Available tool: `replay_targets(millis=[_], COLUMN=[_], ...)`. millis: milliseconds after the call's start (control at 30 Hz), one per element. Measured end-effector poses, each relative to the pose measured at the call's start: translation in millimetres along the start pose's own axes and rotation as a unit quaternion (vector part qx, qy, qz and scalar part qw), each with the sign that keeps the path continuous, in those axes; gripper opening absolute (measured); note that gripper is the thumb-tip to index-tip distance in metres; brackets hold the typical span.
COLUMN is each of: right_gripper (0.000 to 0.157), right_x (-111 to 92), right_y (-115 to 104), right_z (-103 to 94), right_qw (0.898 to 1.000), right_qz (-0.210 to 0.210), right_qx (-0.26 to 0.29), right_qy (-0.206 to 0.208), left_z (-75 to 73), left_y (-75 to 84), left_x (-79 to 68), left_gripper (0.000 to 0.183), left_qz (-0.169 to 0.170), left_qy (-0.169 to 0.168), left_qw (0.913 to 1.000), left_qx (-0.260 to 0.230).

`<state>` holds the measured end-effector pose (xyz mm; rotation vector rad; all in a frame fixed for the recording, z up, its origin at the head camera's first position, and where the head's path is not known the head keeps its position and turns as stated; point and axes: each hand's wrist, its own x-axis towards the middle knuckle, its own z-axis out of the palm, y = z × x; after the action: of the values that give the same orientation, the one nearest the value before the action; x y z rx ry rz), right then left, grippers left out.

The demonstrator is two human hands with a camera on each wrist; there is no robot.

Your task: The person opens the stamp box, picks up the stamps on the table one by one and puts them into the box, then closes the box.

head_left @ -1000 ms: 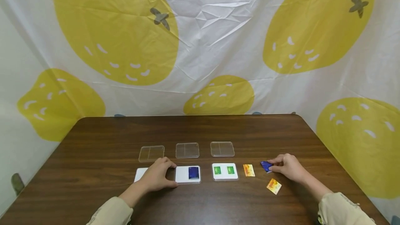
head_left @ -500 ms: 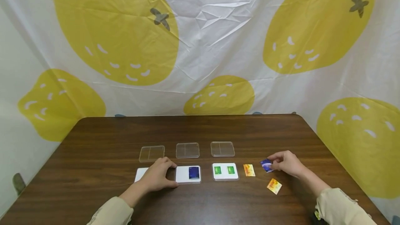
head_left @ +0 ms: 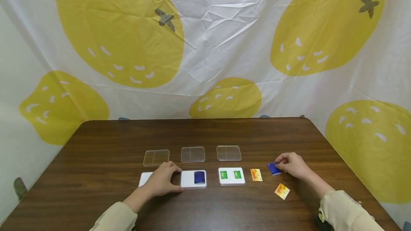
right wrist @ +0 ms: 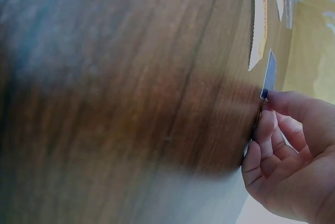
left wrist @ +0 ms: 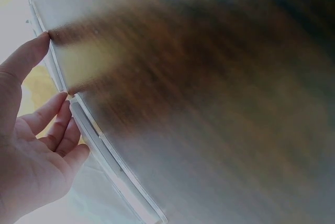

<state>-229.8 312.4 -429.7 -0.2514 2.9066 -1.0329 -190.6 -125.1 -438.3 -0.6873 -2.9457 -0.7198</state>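
Note:
In the head view my left hand (head_left: 163, 180) spans the left end of a clear plastic case with a white base (head_left: 187, 179), thumb at its near corner and index finger at its far corner. A dark blue sachet (head_left: 199, 177) lies on that case's right half. To the right, my right hand (head_left: 294, 166) pinches a corner of another blue sachet (head_left: 273, 168) between thumb and fingers, low at the table. The right wrist view shows that blue sachet (right wrist: 269, 75) edge-on at the thumb tip. Its contact with the table is hard to tell.
Two orange-yellow sachets lie loose, one (head_left: 256, 175) left of the blue one, one (head_left: 282, 191) nearer me. A case with two green sachets (head_left: 231, 176) stands mid-table. Another white case (head_left: 145, 179) is partly behind my left hand. Three clear lids (head_left: 193, 154) lie behind.
My right hand has shifted slightly away from me, and the blue sachet in its fingers has turned and tilted a little. The left hand has stayed on the case.

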Motion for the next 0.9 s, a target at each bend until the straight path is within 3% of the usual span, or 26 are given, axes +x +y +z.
replay_targets(millis=[233,467,900], right_gripper=[0.01,0.015,0.023], right_x=[1.0,1.6,1.9], right_y=[1.1,3.0,-6.5], right_z=[-2.4,-8.4,-20.0], right_qw=[1.0,0.996,0.988], right_qz=[-0.015,0.005,0.035], right_qx=[0.014,0.079,0.124], right_qy=[-0.013,-0.044,-0.084], left_z=[-0.9,0.1,0.2], left_y=[0.0,-0.9,-0.5], left_x=[0.4,0.3,0.6], left_gripper=[0.053,0.053,0.052], left_qz=[0.0,0.004,0.003], left_qy=[0.002,0.003,0.005], left_qw=[1.0,1.0,1.0], left_qx=[-0.002,0.001,0.001])
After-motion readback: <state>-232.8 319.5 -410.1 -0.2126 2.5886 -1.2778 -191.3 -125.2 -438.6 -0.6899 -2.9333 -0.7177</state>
